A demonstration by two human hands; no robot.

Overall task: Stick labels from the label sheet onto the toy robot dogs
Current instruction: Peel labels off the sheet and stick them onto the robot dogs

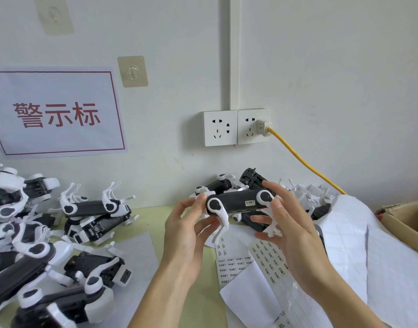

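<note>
A heap of black-and-white toy robot dogs (37, 233) crowds the left of the yellow-green table (193, 301), some lying on their sides with white legs in the air, and a smaller pile of dogs (236, 183) lies against the wall behind the hands. On the wall hang a warning sign (56, 112) with red characters, two clear adhesive hooks and a double socket (236, 126), from which a yellow cable (305, 162) runs down to the right. A cardboard box (406, 218) sits at the right edge, beside spent white backing sheets (369, 245). The label sheet (267, 259) lies flat on the table under the hands, partly hidden by them. Both hands hold one toy dog (236, 204) in the air above it, a small white label (250, 203) showing on its dark body. The left hand (186, 235) pinches the dog's left end between thumb and curled fingers. The right hand (290, 221) grips the right end, thumb seemingly pressed near the label, fingers spread round the leg joint.
</note>
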